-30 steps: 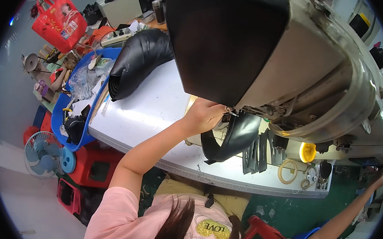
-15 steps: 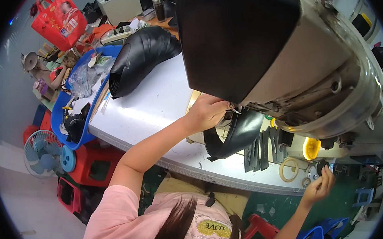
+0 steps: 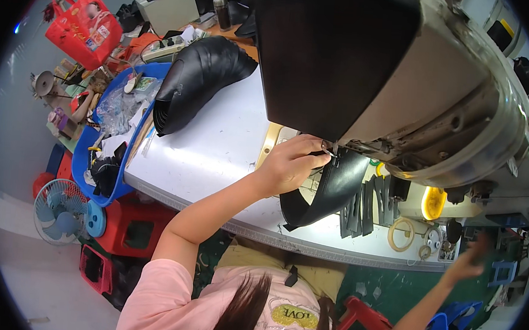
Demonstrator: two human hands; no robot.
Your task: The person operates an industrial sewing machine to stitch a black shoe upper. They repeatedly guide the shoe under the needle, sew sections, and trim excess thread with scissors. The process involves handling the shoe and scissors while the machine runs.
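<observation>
My left hand (image 3: 290, 165) is beside the needle area of a sewing machine (image 3: 442, 85), its thumb and fingers pinched together. A small shiny metal piece shows at the fingertips; I cannot make out whether it is held or part of the machine. Just right of these fingers, a curved black leather piece (image 3: 340, 185) lies under the machine head and droops toward the table's front edge. My right hand (image 3: 467, 260) is off the right end of the table, smeared by motion, so its fingers are unclear. A dark knob (image 3: 453, 231) is close to it.
Black strips (image 3: 366, 203) and a tan ring (image 3: 400, 234) lie on the white table (image 3: 209, 161). A rolled black leather bundle (image 3: 199, 84) rests at the left, by a cluttered blue basket (image 3: 85, 146). A yellow lamp (image 3: 433, 203) glows beneath the machine arm. A fan (image 3: 62, 212) stands lower left.
My right hand has moved right and down, away from the dark knob. My left hand stays pinched near the needle area. The view has shifted slightly.
</observation>
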